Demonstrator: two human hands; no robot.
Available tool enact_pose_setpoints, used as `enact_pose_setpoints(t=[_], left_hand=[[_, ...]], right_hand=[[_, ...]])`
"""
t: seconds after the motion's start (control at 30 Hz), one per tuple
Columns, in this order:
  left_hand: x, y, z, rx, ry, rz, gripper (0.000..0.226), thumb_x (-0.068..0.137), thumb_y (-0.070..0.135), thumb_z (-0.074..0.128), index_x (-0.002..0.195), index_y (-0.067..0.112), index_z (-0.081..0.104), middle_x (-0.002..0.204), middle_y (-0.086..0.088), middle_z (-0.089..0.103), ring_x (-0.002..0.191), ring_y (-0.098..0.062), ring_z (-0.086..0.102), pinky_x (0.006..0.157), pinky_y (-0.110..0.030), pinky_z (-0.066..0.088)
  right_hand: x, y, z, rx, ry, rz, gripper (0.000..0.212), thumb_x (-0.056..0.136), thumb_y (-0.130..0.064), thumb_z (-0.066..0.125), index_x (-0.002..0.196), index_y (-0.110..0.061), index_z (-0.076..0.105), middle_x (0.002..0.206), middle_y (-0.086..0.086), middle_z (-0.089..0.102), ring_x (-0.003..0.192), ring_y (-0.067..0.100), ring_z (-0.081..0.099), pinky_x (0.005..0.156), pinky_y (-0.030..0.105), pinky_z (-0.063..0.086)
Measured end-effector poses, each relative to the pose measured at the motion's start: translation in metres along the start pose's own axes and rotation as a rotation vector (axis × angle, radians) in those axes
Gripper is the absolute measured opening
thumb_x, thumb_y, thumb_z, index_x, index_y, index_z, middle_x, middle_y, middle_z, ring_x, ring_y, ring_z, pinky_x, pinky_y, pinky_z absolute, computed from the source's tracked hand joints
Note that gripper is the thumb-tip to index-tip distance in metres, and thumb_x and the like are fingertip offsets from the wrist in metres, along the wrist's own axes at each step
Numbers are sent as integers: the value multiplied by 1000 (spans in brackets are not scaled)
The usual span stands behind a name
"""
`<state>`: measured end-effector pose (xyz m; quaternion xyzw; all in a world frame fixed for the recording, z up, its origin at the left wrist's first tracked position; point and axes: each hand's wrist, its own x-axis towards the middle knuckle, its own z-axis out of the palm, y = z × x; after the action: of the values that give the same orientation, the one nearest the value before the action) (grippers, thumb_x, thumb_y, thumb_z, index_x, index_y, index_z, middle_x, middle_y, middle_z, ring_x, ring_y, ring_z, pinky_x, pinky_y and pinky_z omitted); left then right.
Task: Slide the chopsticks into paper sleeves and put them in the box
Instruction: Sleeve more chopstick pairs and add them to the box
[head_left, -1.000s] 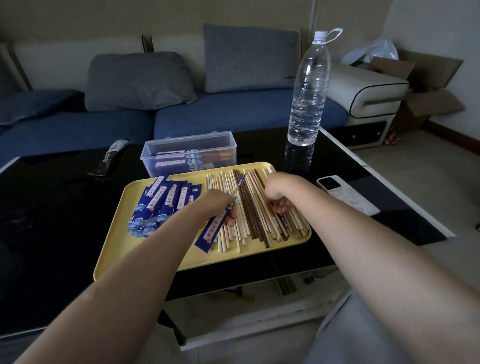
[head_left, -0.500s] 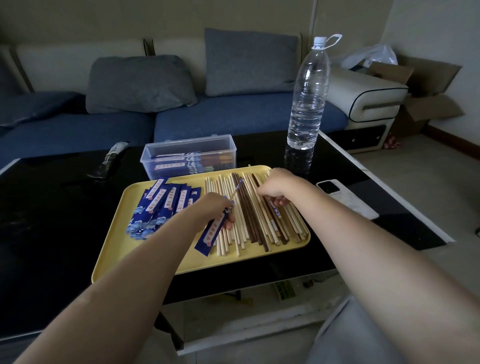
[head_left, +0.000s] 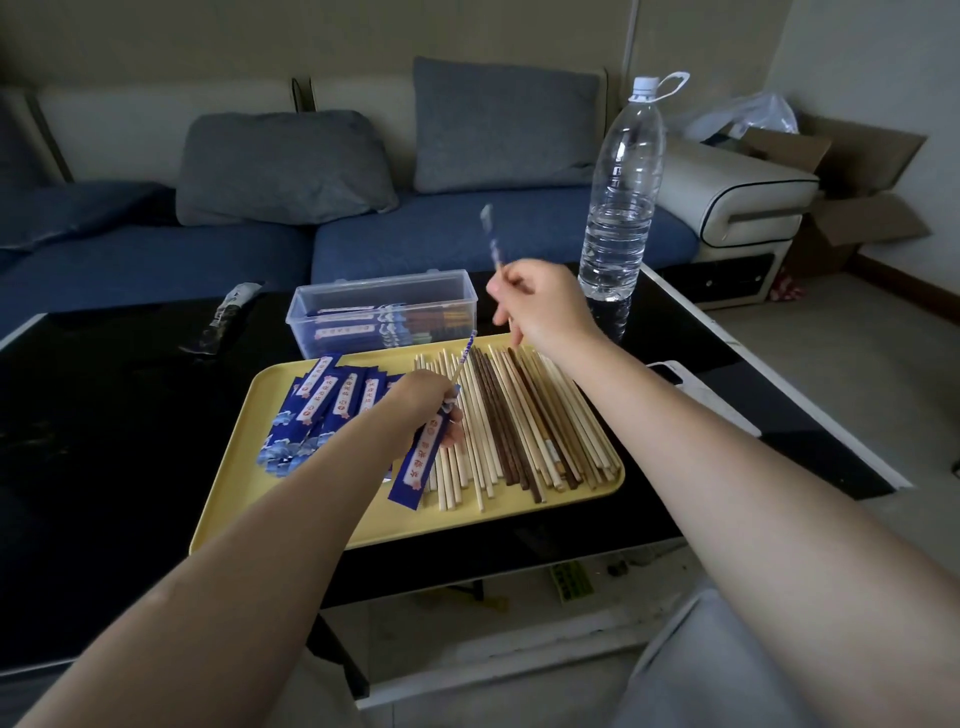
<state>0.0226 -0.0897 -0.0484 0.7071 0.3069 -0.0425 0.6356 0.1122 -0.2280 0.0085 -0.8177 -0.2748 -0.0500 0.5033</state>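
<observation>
With one patterned chopstick already seated in the blue sleeve pinched by the left hand over the tray's middle, its mate, pinched aloft by the right hand, should be lowered parallel and fed into the sleeve's mouth.
</observation>
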Motion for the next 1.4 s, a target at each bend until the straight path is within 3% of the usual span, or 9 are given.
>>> enact_pose_setpoints(t=[0.1,0.27,0.37,0.73,0.93,1.03,1.1,1.23,1.4], left_hand=[[-2,1,-1,-1,-30,-11,11,98,10,41,95,7,51,69,-8,53,49,-19,50,48,-29,44],[1,-1,-4,21,-91,-12,24,97,20,39,80,13,52,63,-5,48,48,-17,43,49,-27,41],[2,-2,-5,54,-107,-14,26,97,25,39,80,12,53,62,-5,49,47,-16,43,47,-26,42],[-2,-1,-8,55,-262,54,37,100,27,31,82,6,55,57,-6,46,44,-17,39,44,-24,38],[-4,0,-4,110,-263,76,37,100,24,30,80,6,55,55,-6,45,42,-16,38,41,-23,37],[-5,1,-3,108,-263,67,35,99,25,32,79,7,55,55,-5,44,42,-15,37,41,-23,36],[-4,2,-1,92,-257,55,35,100,26,33,79,8,55,56,-5,43,42,-15,37,41,-23,35],[-4,6,3,38,-171,57,35,100,29,34,82,9,56,55,-3,45,41,-13,37,43,-24,35],[-10,13,3,59,-100,80,32,101,27,35,84,9,54,56,-4,48,41,-14,41,45,-24,38]], right_hand=[[6,-2,0,14,201,-52,30,99,-29,57,87,-6,72,74,2,64,64,13,58,62,33,49],[10,1,0,225,260,161,25,104,-17,46,104,1,63,75,8,64,43,7,57,42,18,46],[10,4,-3,343,318,226,8,105,-13,47,113,-11,47,80,11,65,41,8,59,41,19,48],[12,16,-10,289,312,407,63,102,-5,51,153,-21,17,90,16,70,42,10,62,43,19,49],[12,21,-6,207,200,413,98,94,0,58,157,-38,-7,108,16,68,55,12,68,43,17,49],[13,22,-7,182,174,414,97,86,-2,63,156,-36,5,120,16,60,71,19,73,46,17,50],[12,22,-8,170,159,416,76,85,-3,63,146,-26,25,117,14,58,79,23,71,44,17,48],[6,19,-4,73,30,380,25,91,-8,58,115,-11,63,99,10,69,64,16,68,49,23,51],[4,15,-1,137,-78,356,14,99,-11,60,106,-6,70,92,12,71,71,20,72,69,30,62]])
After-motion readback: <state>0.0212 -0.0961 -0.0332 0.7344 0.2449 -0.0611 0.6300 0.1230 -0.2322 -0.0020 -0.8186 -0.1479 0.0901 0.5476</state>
